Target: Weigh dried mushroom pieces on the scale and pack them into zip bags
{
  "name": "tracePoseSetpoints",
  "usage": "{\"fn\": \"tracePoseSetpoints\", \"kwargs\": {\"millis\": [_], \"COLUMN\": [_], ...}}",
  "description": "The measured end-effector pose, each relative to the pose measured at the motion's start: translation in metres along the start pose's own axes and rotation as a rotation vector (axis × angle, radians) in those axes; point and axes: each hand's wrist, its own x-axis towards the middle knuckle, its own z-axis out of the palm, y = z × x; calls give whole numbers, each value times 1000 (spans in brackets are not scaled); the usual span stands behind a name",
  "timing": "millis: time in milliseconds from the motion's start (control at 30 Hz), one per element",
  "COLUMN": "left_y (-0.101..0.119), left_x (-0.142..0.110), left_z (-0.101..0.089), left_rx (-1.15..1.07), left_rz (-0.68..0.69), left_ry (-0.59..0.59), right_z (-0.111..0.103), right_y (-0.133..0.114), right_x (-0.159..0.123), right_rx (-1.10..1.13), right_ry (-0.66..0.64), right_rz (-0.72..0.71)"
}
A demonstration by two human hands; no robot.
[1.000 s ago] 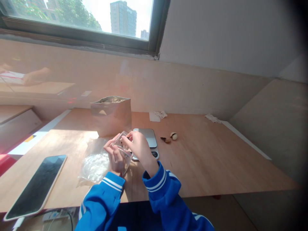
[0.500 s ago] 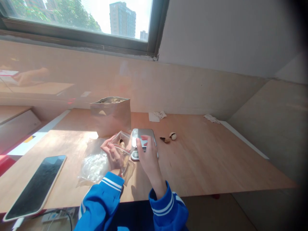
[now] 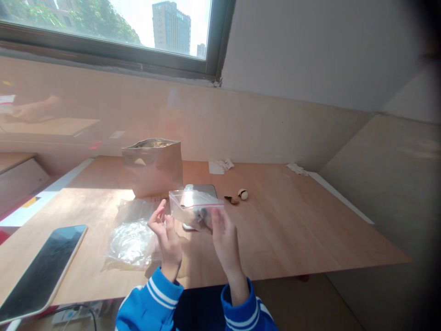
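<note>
Near scale [image 3: 206,188], right hand [image 3: 224,235] pinching bag [image 3: 193,209], left hand [image 3: 168,241] half-spread

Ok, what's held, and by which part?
The clear zip bag, by its right end, in the right hand; whether the left hand touches it is unclear.

The left sleeve [image 3: 144,312] and the right sleeve [image 3: 253,319] are bright blue, long, and loosely cut, with soft folds. Two parallel white stripes circle the left cuff [image 3: 168,285], with blue between them; the right cuff [image 3: 237,313] carries a matching pair. More white shows along each sleeve's outer side. Very dark blue cloth [image 3: 198,308] shows between the sleeves, at the near edge. The left hand [image 3: 168,246] and right hand [image 3: 226,241] are bare.
</note>
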Motion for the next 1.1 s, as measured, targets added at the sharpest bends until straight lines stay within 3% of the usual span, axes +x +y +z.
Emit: {"fn": "tracePoseSetpoints", "kwargs": {"millis": [67, 133, 200, 333, 433, 567, 667, 867, 1100], "left_y": [-2, -4, -5, -8, -9, -12, -16, -26, -26], "left_x": [3, 5, 5, 1, 0, 4, 8, 9, 6], "left_z": [-8, -16, -20, -20, -18, -17, -14, -10, -15], "left_rx": [56, 55, 36, 2, 11, 57, 75, 76, 95], "left_rz": [-92, -283, -381, -264, -230, -201, -189, -206, -233], "left_ry": [-72, -269, -440, -548, -480, -314, -310, -361, -399], "right_z": [-14, -25, -33, -40, -43, -43, -38, -29, -27], "right_y": [3, 5, 5, 5, 14, 38, 54, 80, 95], "right_x": [1, 2, 4, 7, 9, 9, 9, 11, 10], "right_rx": [-106, -254, -377, -473, -403, -219, -98, 91, 83], "right_ry": [30, 56, 33, -131, -66, 99, 123, 174, 293], "right_rz": [-41, -104, -179, -286, -241, -52, 47, 72, 95]}}
